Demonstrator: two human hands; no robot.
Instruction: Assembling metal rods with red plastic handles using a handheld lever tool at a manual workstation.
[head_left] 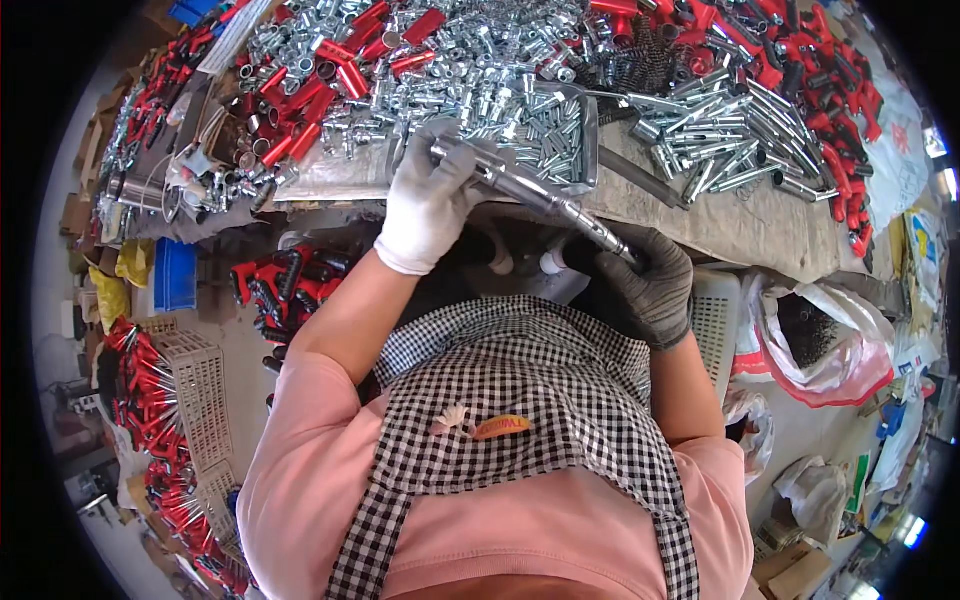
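Observation:
A shiny chrome metal tube (535, 192) with a stepped, narrower end slants down to the right in front of the bench edge. My left hand (428, 205), in a white glove, is closed around its thicker upper end. My right hand (655, 288), in a dark grey glove, has its fingers and thumb closed at the narrow lower end, hiding the tip. Just beyond the tube lies a shallow tray (591, 150) of small silver pins. Farther back sits a heap of loose silver fittings (480, 70).
Chrome rods (735, 130) are piled at the right of the bench, beside red-and-black handles (845, 150). Red tubes (300, 115) lie left. Below stand plastic crates (195, 390), a blue bin (175, 275) and a white-and-red sack (850, 360) of dark parts.

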